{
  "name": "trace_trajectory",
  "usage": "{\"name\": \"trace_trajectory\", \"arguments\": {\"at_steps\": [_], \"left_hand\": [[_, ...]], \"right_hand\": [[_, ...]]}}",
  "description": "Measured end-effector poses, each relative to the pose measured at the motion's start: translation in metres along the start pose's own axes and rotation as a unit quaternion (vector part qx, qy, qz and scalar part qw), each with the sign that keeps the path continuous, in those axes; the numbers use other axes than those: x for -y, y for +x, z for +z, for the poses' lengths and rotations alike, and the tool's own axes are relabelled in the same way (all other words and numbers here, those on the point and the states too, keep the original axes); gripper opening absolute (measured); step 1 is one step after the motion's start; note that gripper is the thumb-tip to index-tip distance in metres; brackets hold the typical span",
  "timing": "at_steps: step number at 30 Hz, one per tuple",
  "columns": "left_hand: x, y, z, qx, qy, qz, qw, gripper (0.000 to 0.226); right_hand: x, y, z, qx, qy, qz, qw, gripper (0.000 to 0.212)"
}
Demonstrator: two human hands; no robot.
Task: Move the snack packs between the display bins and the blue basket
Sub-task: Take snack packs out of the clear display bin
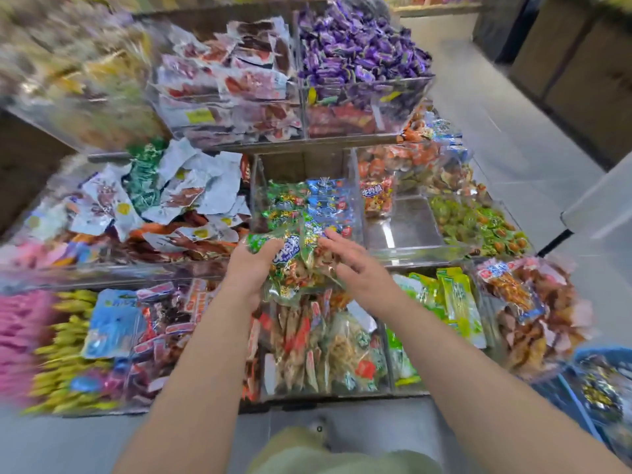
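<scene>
My left hand (251, 265) grips a bunch of green and blue snack packs (297, 265) from the left, fingers curled over their top. My right hand (355, 265) lies against the right side of the same bunch with its fingers nearly straight. The bunch hovers at the front wall of a clear display bin (355, 186) that holds more green and blue packs (307, 203). The blue basket (602, 388) sits low at the right edge, with packs inside.
Clear bins in tiers surround the middle one: white and red packs (191, 193) to the left, a nearly bare bin (403, 227) to the right, purple candies (355, 46) above. Lower bins (325, 350) stand under my forearms. Grey floor runs along the right.
</scene>
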State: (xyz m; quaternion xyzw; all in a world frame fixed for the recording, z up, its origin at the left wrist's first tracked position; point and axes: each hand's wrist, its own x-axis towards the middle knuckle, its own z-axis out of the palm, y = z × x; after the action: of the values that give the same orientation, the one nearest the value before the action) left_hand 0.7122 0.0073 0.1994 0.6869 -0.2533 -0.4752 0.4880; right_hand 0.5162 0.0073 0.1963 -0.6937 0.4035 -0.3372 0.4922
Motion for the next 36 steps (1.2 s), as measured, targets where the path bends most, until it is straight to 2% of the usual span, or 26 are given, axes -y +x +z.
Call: {"name": "trace_trajectory", "arguments": {"at_steps": [1,2,4,5,7,8,9,11,13,16,19,22,24,27,28,30,31,33,34,36], "left_hand": [[-0.002,0.004,-0.004,0.004,-0.004,0.002,1.000,0.032],[-0.002,0.010,-0.007,0.014,-0.014,0.006,1.000,0.047],[-0.001,0.019,-0.012,0.031,-0.016,0.003,0.999,0.062],[-0.001,0.023,-0.014,0.036,-0.016,0.000,0.999,0.057],[-0.001,0.032,-0.015,0.049,-0.012,-0.007,0.999,0.044],[-0.001,0.035,-0.016,0.054,-0.004,-0.009,0.998,0.050],[-0.004,0.036,-0.016,0.051,0.005,-0.001,0.999,0.058],[-0.009,0.040,-0.017,0.033,0.034,0.019,0.999,0.065],[-0.015,0.045,-0.019,0.000,0.050,0.028,0.998,0.074],[-0.023,0.057,-0.030,-0.028,0.082,0.038,0.996,0.066],[-0.039,0.065,-0.040,-0.053,0.078,0.030,0.995,0.066],[-0.048,0.076,-0.050,-0.017,0.037,0.023,0.999,0.060],[-0.050,0.087,-0.058,-0.005,-0.014,0.015,1.000,0.063],[-0.054,0.104,-0.071,0.025,-0.045,0.007,0.999,0.092],[-0.056,0.113,-0.076,0.044,-0.052,0.018,0.997,0.085],[-0.063,0.129,-0.084,0.073,-0.067,0.037,0.994,0.054],[-0.068,0.138,-0.088,0.073,-0.075,0.043,0.994,0.047],[-0.077,0.155,-0.093,0.079,-0.088,0.054,0.991,0.045],[-0.081,0.163,-0.095,0.082,-0.092,0.055,0.991,0.047],[-0.090,0.177,-0.097,0.080,-0.100,0.055,0.990,0.048]], "right_hand": [[0.002,0.006,0.005,-0.031,0.046,0.019,0.998,0.029],[0.001,0.012,0.010,-0.076,0.079,0.044,0.993,0.025],[-0.003,0.024,0.015,-0.155,0.069,0.071,0.983,0.038],[-0.006,0.028,0.015,-0.169,0.058,0.092,0.980,0.052],[-0.010,0.038,0.013,-0.157,0.069,0.182,0.968,0.101],[-0.012,0.042,0.010,-0.137,0.100,0.237,0.957,0.120],[-0.013,0.046,0.007,-0.113,0.137,0.278,0.944,0.128],[-0.015,0.054,0.004,-0.082,0.193,0.305,0.929,0.119],[-0.018,0.065,-0.001,-0.099,0.230,0.299,0.921,0.100],[-0.029,0.089,-0.016,-0.143,0.286,0.312,0.895,0.086],[-0.036,0.114,-0.033,-0.129,0.332,0.321,0.877,0.064],[-0.048,0.144,-0.046,-0.135,0.348,0.318,0.872,0.061],[-0.055,0.167,-0.050,-0.159,0.331,0.303,0.879,0.075],[-0.055,0.201,-0.045,-0.176,0.195,0.292,0.920,0.086],[-0.054,0.213,-0.041,-0.182,0.155,0.285,0.928,0.083],[-0.052,0.238,-0.029,-0.182,0.105,0.270,0.940,0.075],[-0.052,0.251,-0.022,-0.175,0.093,0.260,0.945,0.066],[-0.055,0.274,-0.010,-0.165,0.085,0.240,0.953,0.035],[-0.057,0.284,-0.004,-0.164,0.090,0.236,0.954,0.029],[-0.063,0.300,0.002,-0.162,0.112,0.246,0.949,0.030]]}}
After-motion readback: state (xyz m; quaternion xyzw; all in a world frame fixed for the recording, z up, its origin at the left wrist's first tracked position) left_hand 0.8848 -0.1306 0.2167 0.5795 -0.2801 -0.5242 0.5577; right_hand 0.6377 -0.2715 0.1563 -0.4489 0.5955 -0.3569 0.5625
